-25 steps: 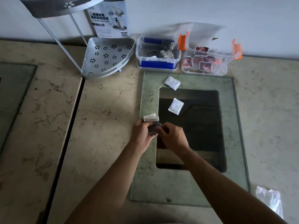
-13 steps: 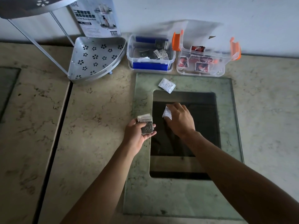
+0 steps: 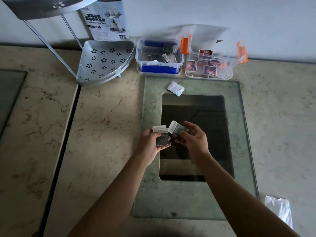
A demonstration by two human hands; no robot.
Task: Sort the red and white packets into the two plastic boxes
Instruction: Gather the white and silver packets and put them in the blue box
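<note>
Marbled beige tabletop [image 3: 106, 127], split at the left by a dark seam, with a greenish glass panel [image 3: 150, 194] laid on it around a dark rectangular opening [image 3: 210, 127]. At the back left, a silver corner rack [image 3: 104, 61] with flower-shaped holes, and behind it, against the pale wall [image 3: 239, 12], its printed packaging card [image 3: 106, 21]. Near the lower right edge, a crumpled clear plastic bag [image 3: 278, 209].

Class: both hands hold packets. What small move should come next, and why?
Probably the right hand lays its white and grey packet onto the packets in the left hand. One white packet lies loose on the glass, so a free hand is needed.
</note>
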